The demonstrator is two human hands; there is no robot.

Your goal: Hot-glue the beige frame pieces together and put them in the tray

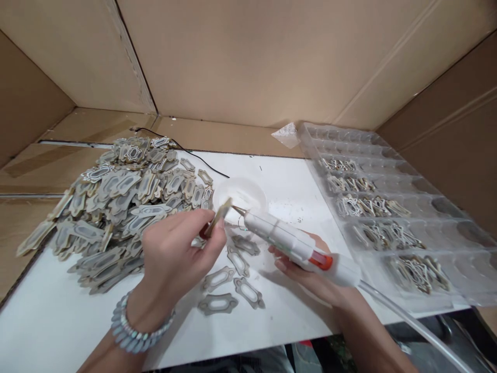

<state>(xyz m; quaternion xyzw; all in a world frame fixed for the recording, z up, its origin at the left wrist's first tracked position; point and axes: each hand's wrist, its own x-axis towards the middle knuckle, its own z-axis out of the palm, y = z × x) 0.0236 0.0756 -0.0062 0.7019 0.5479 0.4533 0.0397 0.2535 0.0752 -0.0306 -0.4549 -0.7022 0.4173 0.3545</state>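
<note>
My left hand is closed, pinching a small frame-shaped piece on edge between thumb and fingers. My right hand is wrapped round a white pen-shaped tool with a pointed metal tip, a red-orange button and a clear tube or rod at its rear. That tip points at the upper end of the held piece, touching it or very close. Below the hands several loose frame pieces lie flat on the white board. A round whitish dish sits behind the tip, partly hidden.
A large heap of frame pieces covers the left side. On the right stands a clear plastic tray with compartments, some holding white and brownish pieces. Cardboard walls enclose the back and sides. A thin black cable runs behind the dish.
</note>
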